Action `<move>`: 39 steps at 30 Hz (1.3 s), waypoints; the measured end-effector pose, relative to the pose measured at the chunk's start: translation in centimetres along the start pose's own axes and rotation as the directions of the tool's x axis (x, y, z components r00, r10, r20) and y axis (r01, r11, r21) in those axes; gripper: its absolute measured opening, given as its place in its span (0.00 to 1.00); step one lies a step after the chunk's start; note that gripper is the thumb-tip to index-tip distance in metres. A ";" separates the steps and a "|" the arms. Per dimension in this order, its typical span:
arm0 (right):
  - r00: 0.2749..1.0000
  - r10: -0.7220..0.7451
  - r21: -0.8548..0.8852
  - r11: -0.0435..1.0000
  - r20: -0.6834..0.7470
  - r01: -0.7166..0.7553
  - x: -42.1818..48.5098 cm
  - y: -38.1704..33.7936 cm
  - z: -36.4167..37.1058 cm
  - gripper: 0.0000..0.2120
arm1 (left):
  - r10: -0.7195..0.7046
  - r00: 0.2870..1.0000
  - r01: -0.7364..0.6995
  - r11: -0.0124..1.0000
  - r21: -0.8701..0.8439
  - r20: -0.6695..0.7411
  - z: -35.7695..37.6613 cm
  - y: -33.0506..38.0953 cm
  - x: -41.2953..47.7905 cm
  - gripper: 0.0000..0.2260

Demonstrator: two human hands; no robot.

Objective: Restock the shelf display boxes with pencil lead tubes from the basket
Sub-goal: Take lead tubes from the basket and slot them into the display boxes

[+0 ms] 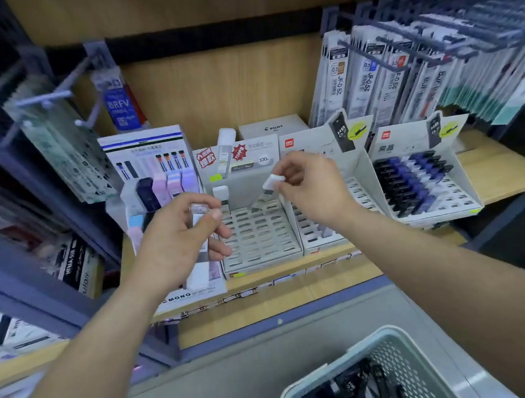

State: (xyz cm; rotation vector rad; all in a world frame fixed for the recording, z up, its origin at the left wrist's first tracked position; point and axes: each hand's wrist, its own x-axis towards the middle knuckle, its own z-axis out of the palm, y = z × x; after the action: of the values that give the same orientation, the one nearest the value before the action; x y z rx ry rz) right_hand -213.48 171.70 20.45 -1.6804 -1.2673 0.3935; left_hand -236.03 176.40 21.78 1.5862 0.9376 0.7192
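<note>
Nearest, at the lower right, a pale basket [388,338] on the floor holds a heap of dark lead tubes [357,386]. Above it at the wooden shelf [339,274], the left hand [176,240] is curled round a small bundle of white-ended tubes [199,274], while the right hand [312,187] pinches a single tube [269,187] by its white cap, tilted, with its lower end at the slotted grid of the middle display box [258,243]. One white-capped tube [222,197] stands upright in that box's back row, and the right-hand box [462,202] holds rows of black and blue tubes.

Display boxes [261,263]: four; basket [388,335]: one (tubes [357,386] jumbled); hands [176,240]: two.
</note>
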 end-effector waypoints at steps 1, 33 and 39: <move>1.000 -0.006 -0.035 0.999 0.006 0.006 0.5 0.2 1.1 0.07 | -0.003 1.000 0.003 1.000 -0.010 -0.005 -0.4 -0.1 -0.2 0.04; 0.931 0.108 0.034 0.991 0.350 -0.128 -5.1 -3.2 2.0 0.06 | 0.026 0.998 -0.042 0.951 -0.306 -0.057 1.3 1.4 1.1 0.04; 0.840 0.286 0.323 0.827 0.461 -0.459 -8.9 -3.8 -1.7 0.11 | 0.083 0.997 -0.072 0.914 -0.399 0.010 7.5 3.6 1.1 0.01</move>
State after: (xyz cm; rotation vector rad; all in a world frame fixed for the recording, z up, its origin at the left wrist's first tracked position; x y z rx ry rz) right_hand -218.00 163.14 22.00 -1.5047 -1.0081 1.2222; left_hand -228.44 173.33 23.69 1.2715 0.6583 0.8806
